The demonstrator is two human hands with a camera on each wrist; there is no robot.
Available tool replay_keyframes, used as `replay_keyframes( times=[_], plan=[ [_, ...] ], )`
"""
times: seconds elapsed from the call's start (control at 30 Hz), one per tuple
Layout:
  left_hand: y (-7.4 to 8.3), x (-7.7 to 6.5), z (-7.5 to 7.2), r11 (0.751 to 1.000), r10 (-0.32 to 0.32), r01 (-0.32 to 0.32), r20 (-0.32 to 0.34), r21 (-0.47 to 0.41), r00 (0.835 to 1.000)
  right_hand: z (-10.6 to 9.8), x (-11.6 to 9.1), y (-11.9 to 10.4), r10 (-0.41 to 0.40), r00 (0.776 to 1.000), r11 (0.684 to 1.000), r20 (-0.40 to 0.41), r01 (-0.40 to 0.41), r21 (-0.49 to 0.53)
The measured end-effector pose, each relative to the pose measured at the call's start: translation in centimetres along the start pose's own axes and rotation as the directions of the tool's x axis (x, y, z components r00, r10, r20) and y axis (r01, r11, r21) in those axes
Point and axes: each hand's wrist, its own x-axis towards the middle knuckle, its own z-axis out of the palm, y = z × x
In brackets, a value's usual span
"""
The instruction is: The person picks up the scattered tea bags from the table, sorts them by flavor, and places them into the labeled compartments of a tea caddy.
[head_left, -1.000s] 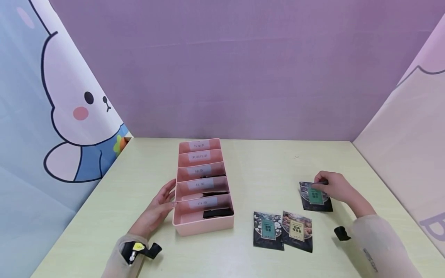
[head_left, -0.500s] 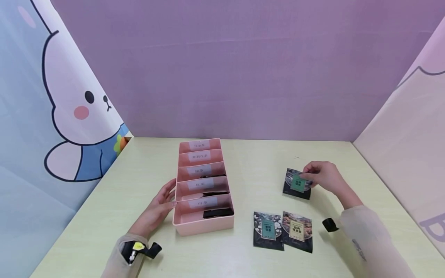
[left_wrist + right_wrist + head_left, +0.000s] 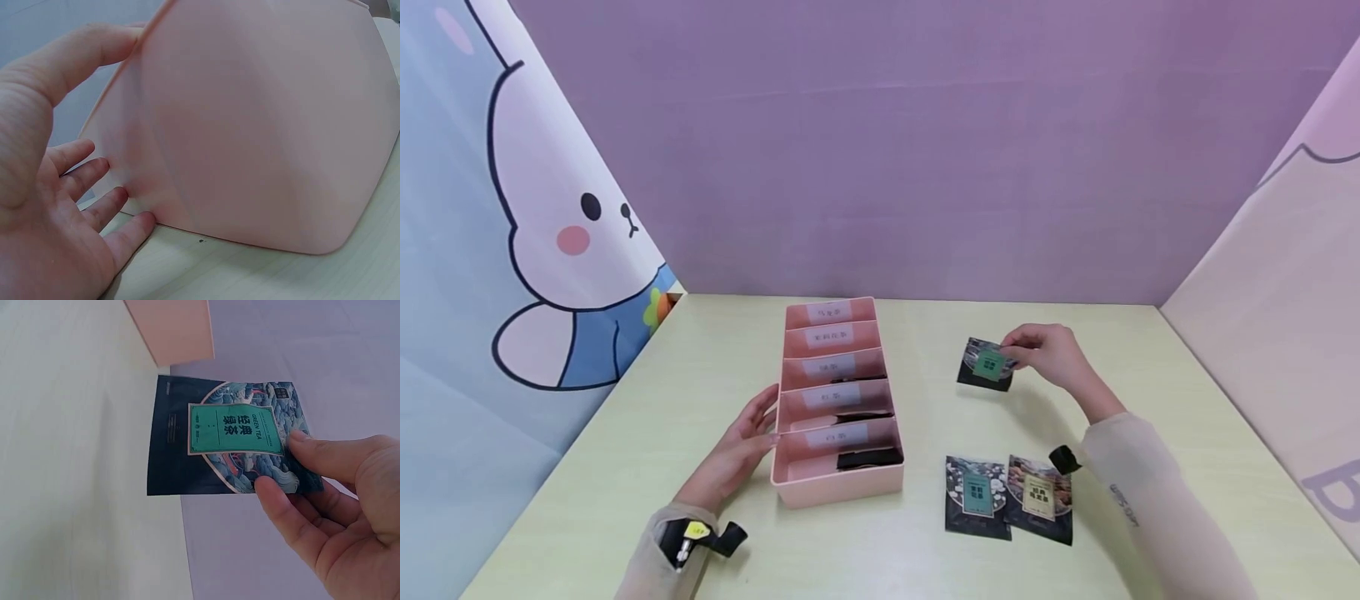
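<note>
My right hand [image 3: 1051, 354] pinches a dark green tea sachet [image 3: 988, 364] by one edge, raised above the table to the right of the box. The sachet's green label reads "GREEN TEA" in the right wrist view, where the thumb and fingers [image 3: 284, 509] hold its edge. A pink divided box [image 3: 838, 492] with labelled compartments stands left of centre. Its three nearest compartments hold dark sachets [image 3: 870, 458]; the two farthest show none. With its thumb [image 3: 94, 47] at the rim and fingertips against the outer wall, my left hand [image 3: 737, 454] holds the box's left side.
Two more sachets lie on the table near the front, a jasmine-patterned one with a teal label [image 3: 977, 497] and one with a cream label [image 3: 1039, 498], their edges touching or overlapping. A purple backdrop [image 3: 925, 167] closes off the far edge of the table [image 3: 625, 500].
My right hand has lifted the green tea sachet from the right side and carried it left and farther back, towards the box. My left hand and the box stay put.
</note>
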Motion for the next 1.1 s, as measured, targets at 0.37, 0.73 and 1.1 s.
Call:
replay_keyframes(
  times=[0.37, 0.73, 1.1],
  plan=[
    [-0.1, 0.1, -0.1, 1.000, -0.001, 0.001, 0.000, 0.000, 1.000, 2.4, 2.1, -2.1, -0.014, 0.999, 0.998, -0.035, 0.016, 0.061],
    [0.0, 0.0, 0.1, 1.000, -0.001, 0.001, 0.003, 0.000, 1.000, 4.5, 3.4, -4.7, -0.076, 0.996, 0.986, -0.037, 0.080, 0.146],
    [-0.3, 0.2, -0.2, 1.000, 0.001, -0.001, 0.002, 0.011, 1.000, 6.5, 4.7, -6.9, -0.169, 0.984, 0.960, -0.061, 0.178, 0.217]
  ],
)
